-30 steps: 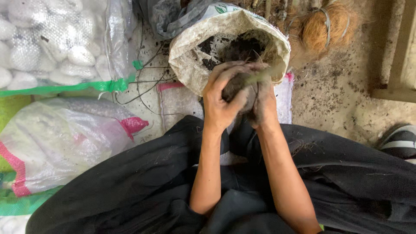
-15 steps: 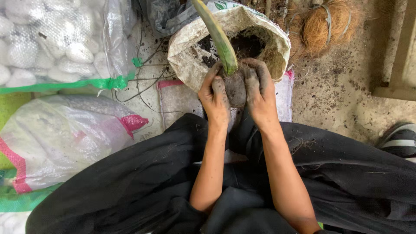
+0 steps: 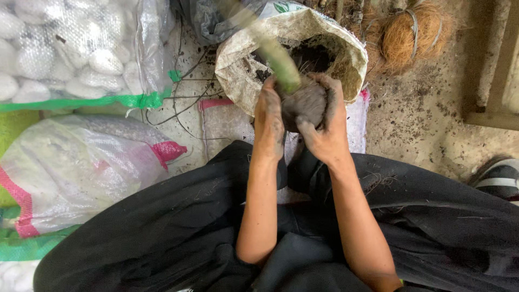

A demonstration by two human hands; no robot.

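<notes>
The soil ball (image 3: 305, 103) sits between our two hands, held up just in front of the open sack of dark soil (image 3: 238, 59), near the middle of the head view. It is a rounded grey-brown lump, and a green stem (image 3: 273, 54) rises out of its top, leaning up and to the left; the stem's upper part is blurred. Our left hand (image 3: 268, 121) presses flat against the left side of the ball, fingers pointing up along it, its grip clamped on the lump. Our right hand (image 3: 324, 127) wraps around the right side and the underside, the thumb crossing the front and the fingers curling over the top, so this grip too is closed tightly on the ball. Both hands are smeared with soil.

The sack has its pale woven rim rolled down, and dark soil shows inside. Behind it to the right a bundle of brown coconut fibre (image 3: 408, 32) lies on the dirty concrete floor (image 3: 427, 119). At upper left a clear bag of white pebbles (image 3: 65, 48) with a green band stands, and below it lies a second translucent bag with pink trim (image 3: 81, 167). A black cloth (image 3: 162, 238) covers our lap across the lower part of the view. A striped shoe (image 3: 500, 176) shows at the right edge.
</notes>
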